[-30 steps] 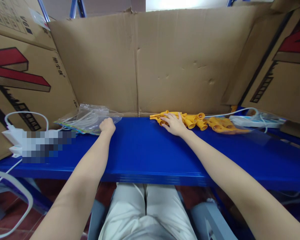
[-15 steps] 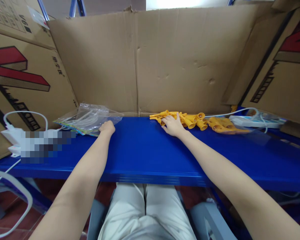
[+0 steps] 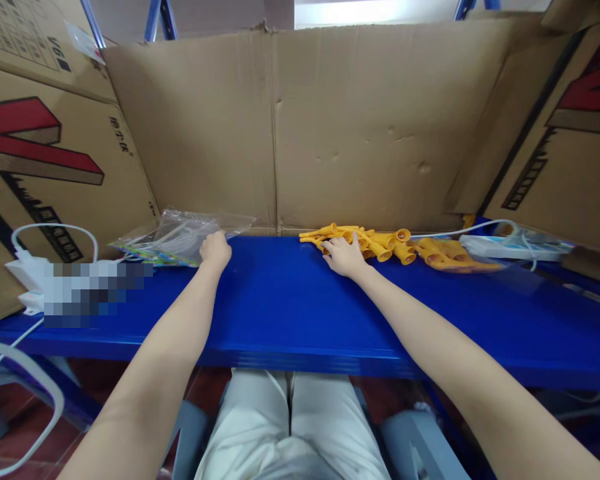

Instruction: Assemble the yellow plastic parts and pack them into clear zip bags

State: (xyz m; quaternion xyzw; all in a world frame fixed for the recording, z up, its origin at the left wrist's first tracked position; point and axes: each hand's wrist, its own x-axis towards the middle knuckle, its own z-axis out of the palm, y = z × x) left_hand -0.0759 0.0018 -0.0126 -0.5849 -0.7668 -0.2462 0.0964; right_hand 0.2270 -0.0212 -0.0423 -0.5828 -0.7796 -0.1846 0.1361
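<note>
At the left of the shelf, my left hand (image 3: 215, 251) is closed on the edge of a clear plastic bag (image 3: 180, 230), which has a colourful strip along its lower edge. My right hand (image 3: 346, 257) rests against the near side of a pile of yellow plastic horn-shaped pieces (image 3: 383, 251), thumb and fingers apart. The pieces have narrow stems and flared, hollow ends. The hand covers part of the pile, and whether a fingertip grips any piece is hidden. To the right of the loose pile lies a clear bag of more yellow pieces (image 3: 445, 253).
The blue shelf (image 3: 290, 313) runs across in front of me. Cardboard (image 3: 360, 127) stands along its back, with printed boxes (image 3: 25, 153) at both sides. A white power strip (image 3: 517, 247) lies at right; white plugs and cables (image 3: 30, 273) sit at left.
The held corner of the clear bag has risen and spread slightly to the right. My right hand has shifted slightly left and down along the yellow pile. The camera has tilted a little.
</note>
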